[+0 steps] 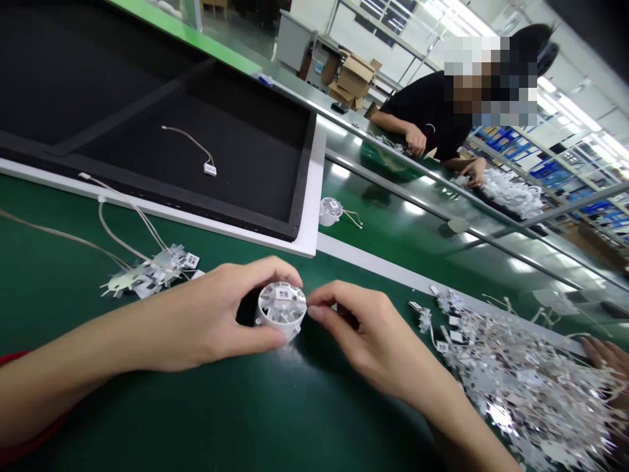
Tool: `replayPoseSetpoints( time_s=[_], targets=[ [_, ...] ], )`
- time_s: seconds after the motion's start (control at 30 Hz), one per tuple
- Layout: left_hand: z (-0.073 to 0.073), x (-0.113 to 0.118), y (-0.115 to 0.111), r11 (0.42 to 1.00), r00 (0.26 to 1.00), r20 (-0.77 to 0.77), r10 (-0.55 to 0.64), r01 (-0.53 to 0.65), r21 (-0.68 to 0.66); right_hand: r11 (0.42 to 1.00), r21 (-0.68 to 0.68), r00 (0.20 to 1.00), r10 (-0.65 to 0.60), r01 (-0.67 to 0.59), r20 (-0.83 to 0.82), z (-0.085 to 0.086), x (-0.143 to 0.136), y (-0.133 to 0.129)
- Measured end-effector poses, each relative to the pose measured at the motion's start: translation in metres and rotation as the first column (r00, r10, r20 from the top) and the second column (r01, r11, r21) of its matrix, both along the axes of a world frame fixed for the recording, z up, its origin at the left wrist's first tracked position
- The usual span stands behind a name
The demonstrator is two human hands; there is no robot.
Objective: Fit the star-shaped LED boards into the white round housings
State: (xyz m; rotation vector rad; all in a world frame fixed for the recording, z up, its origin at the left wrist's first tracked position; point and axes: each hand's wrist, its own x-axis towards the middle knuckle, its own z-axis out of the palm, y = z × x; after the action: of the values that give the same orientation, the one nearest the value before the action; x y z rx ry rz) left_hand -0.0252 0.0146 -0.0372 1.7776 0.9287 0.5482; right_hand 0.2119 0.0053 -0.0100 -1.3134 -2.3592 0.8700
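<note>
Between the thumb and fingers of my left hand [221, 314] is a round white plastic housing [281, 311]. It stands on the green table with its open side up; inside sit translucent toothed pieces and a small white label with a printed code. My right hand [361, 321] pinches thumb and forefinger together at the housing's right rim. Whatever is in that pinch is too small to make out. Left of my left hand lies a small pile of flat toothed pieces [152, 272] with labels and thin white wires.
A large heap of wired toothed pieces [531, 380] covers the right side, with another person's hand [607, 357] beside it. A black tray [236, 177] with a labelled wire lies ahead. Another white housing [331, 211] stands beyond. A co-worker [432, 98] sits across the table.
</note>
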Motion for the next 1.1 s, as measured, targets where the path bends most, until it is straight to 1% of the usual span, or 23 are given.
replayPoseSetpoints(
  time_s=[0.07, 0.17, 0.27, 0.33, 0.4, 0.47, 0.67, 0.8, 0.87, 0.97, 1.03, 1.1],
  targets=[
    [0.007, -0.001, 0.0, 0.995, 0.997, 0.075, 0.028, -0.021, -0.101, 0.997, 0.081, 0.996, 0.001, 0.006, -0.094, 0.003, 0.001, -0.002],
    [0.012, -0.002, 0.0, 0.971, 0.978, 0.192, 0.079, -0.032, -0.237, 0.979, 0.198, 0.982, 0.077, -0.042, -0.173, 0.005, 0.001, -0.007],
    [0.013, -0.004, 0.001, 0.957, 0.954, 0.291, 0.071, 0.018, -0.291, 0.954, 0.279, 0.966, 0.165, -0.107, -0.197, 0.005, -0.001, -0.011],
    [0.013, -0.005, 0.001, 0.945, 0.938, 0.342, 0.059, 0.058, -0.323, 0.933, 0.336, 0.963, 0.202, -0.133, -0.18, 0.005, -0.001, -0.012],
    [0.014, -0.005, 0.0, 0.924, 0.929, 0.363, 0.074, 0.072, -0.374, 0.904, 0.4, 0.965, 0.224, -0.154, -0.134, 0.006, -0.001, -0.011],
    [0.017, -0.004, -0.002, 0.905, 0.93, 0.352, 0.103, 0.06, -0.422, 0.88, 0.443, 0.968, 0.233, -0.169, -0.094, 0.006, 0.0, -0.011],
    [0.024, -0.003, -0.007, 0.857, 0.941, 0.313, 0.131, 0.051, -0.513, 0.87, 0.462, 0.973, 0.223, -0.17, -0.061, 0.009, 0.0, -0.011],
    [0.023, -0.003, -0.005, 0.853, 0.946, 0.297, 0.132, 0.044, -0.521, 0.853, 0.496, 0.977, 0.21, -0.16, -0.046, 0.011, -0.002, -0.011],
    [0.02, -0.004, -0.003, 0.874, 0.945, 0.307, 0.117, 0.048, -0.483, 0.867, 0.474, 0.979, 0.198, -0.157, -0.038, 0.012, -0.002, -0.012],
    [0.016, -0.006, 0.0, 0.918, 0.934, 0.354, 0.041, 0.104, -0.382, 0.883, 0.444, 0.983, 0.183, -0.152, -0.029, 0.014, -0.003, -0.015],
    [0.014, -0.008, 0.002, 0.928, 0.928, 0.371, 0.003, 0.136, -0.348, 0.876, 0.46, 0.986, 0.167, -0.144, -0.009, 0.014, -0.004, -0.016],
    [0.014, -0.008, 0.002, 0.924, 0.932, 0.361, 0.008, 0.131, -0.36, 0.863, 0.483, 0.987, 0.159, -0.145, 0.012, 0.014, -0.004, -0.017]
  ],
)
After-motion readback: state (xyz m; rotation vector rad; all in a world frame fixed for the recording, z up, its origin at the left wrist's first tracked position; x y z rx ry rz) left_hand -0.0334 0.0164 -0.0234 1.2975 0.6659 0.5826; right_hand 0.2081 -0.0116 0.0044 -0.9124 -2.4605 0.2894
